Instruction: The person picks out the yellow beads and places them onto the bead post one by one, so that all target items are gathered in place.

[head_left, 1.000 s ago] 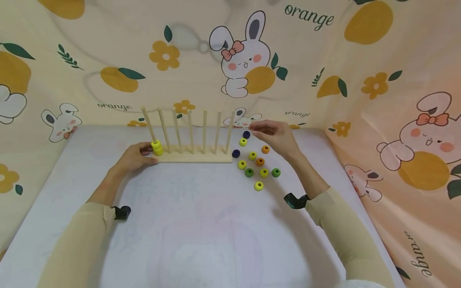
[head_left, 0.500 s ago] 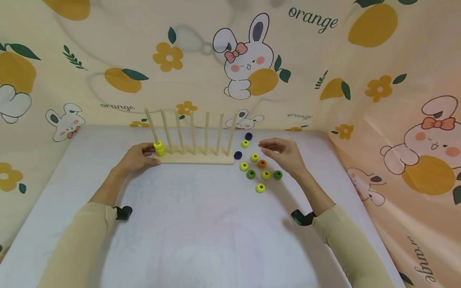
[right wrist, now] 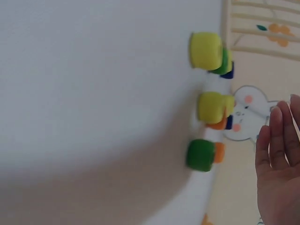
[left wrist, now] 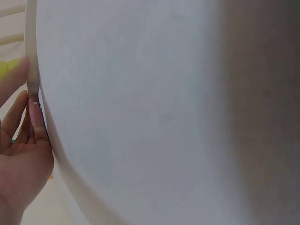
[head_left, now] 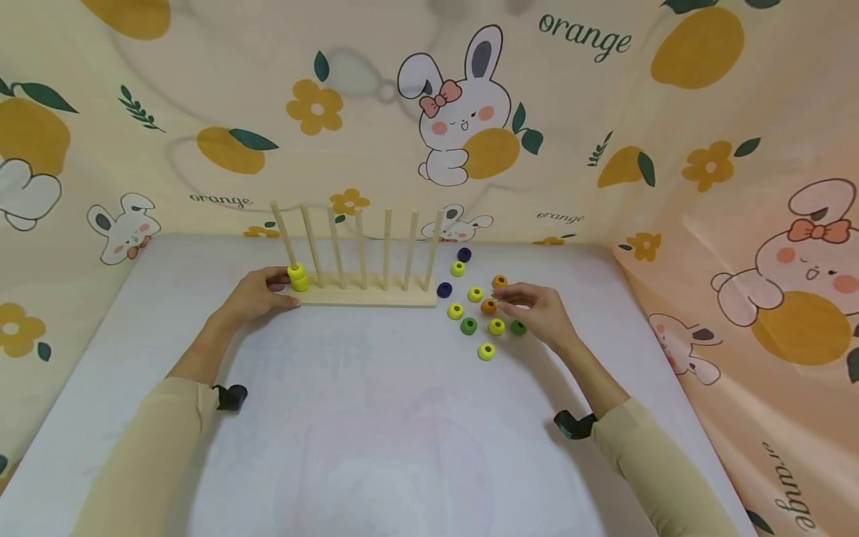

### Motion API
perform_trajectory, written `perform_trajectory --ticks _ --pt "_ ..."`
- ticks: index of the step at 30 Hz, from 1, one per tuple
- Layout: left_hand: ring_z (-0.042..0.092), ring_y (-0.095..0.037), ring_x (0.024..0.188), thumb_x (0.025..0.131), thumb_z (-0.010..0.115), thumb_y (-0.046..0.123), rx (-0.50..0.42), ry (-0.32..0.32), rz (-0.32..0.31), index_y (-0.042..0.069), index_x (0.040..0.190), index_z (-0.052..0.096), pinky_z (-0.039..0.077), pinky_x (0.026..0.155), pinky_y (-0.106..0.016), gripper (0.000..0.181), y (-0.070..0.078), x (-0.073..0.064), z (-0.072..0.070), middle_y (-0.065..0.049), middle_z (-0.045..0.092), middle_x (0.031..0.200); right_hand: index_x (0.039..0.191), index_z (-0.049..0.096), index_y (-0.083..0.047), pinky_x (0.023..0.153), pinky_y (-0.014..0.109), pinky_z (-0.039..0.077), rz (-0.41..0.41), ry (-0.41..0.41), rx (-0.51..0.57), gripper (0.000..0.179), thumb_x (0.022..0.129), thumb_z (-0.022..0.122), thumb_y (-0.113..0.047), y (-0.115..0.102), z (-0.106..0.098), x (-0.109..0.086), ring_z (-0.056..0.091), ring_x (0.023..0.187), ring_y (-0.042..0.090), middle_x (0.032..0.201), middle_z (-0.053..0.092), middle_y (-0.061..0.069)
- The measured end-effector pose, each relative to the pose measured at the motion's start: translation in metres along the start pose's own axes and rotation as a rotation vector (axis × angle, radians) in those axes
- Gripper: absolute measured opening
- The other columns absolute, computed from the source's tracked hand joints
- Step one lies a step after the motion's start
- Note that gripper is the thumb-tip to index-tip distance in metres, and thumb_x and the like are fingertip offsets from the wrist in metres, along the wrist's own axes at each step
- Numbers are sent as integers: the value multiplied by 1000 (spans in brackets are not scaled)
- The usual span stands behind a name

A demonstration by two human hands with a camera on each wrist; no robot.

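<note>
A wooden peg rack (head_left: 365, 297) with several upright pegs stands toward the back of the table. Stacked yellow beads (head_left: 298, 278) sit low on its leftmost peg. My left hand (head_left: 253, 292) holds the left end of the base, thumb at the front edge; in the left wrist view its fingertips meet that end. Over the loose beads on the right is my right hand (head_left: 540, 309), fingers loosely extended with nothing visible between them. Its fingertips overlap an orange bead (head_left: 488, 306) in the head view, and it partly covers a green bead (head_left: 518, 327). Another orange bead (head_left: 499, 281) lies just behind.
Several more beads lie scattered right of the rack: a navy bead (head_left: 444, 290) by its end, another navy bead (head_left: 464, 254) farther back, a green bead (head_left: 468, 325) and a yellow bead (head_left: 486, 351) nearest me. A printed cloth wall (head_left: 362, 149) borders the table behind.
My right hand has come from the back, near the far navy bead, toward me and to the right, down over the orange beads. My left hand keeps its place on the rack.
</note>
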State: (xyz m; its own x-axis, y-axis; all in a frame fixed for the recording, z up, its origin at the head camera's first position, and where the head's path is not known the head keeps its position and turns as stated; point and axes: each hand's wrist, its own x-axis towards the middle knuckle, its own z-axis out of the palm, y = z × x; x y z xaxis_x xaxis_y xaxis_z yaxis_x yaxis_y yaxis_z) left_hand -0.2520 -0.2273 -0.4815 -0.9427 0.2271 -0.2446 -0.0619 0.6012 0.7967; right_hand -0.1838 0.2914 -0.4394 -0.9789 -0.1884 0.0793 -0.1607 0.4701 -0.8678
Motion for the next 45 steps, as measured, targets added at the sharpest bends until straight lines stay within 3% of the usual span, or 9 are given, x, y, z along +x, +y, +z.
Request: perform_trajectory --ticks 9,18,22,27,35,45 --pt "44 -41 131 86 79 14 -11 -4 7 -7 149 34 36 114 -49 80 -1 0 0 -27 45 145 115 72 -6 79 18 54 116 -40 6 27 89 75 -14 21 -1 -9 65 107 27 115 72 10" --pt "44 -41 131 87 78 15 -7 2 5 -6 150 33 35 114 -50 81 -1 1 0 -26 46 144 115 72 -6 73 19 55 138 -68 13 27 89 75 -11 32 1 -10 65 108 23 117 71 8" --pt "44 -40 132 87 78 15 -14 -1 -6 -5 151 32 35 114 -50 81 -2 1 0 -25 45 145 115 73 -10 74 20 54 141 -90 -47 26 89 76 -12 36 0 -10 64 101 21 114 72 5" --pt "43 -41 132 86 78 16 -17 -1 -10 -5 151 32 35 114 -50 82 0 1 0 -26 45 145 114 74 -15 86 31 52 173 -106 -117 27 87 77 -14 36 0 -9 62 100 22 112 72 3" --pt "43 -40 132 87 78 15 -17 0 -6 -5 151 33 35 114 -50 81 -1 0 0 -25 45 145 117 74 -19 109 50 39 251 -135 -159 32 86 79 -21 37 4 -9 54 118 27 124 67 6" --pt "44 -39 132 86 79 15 -16 4 -14 -4 151 33 34 115 -50 82 -3 3 1 -24 46 144 116 75 -19 111 51 37 206 -125 -186 31 85 80 -22 44 5 -8 54 123 27 124 68 5"
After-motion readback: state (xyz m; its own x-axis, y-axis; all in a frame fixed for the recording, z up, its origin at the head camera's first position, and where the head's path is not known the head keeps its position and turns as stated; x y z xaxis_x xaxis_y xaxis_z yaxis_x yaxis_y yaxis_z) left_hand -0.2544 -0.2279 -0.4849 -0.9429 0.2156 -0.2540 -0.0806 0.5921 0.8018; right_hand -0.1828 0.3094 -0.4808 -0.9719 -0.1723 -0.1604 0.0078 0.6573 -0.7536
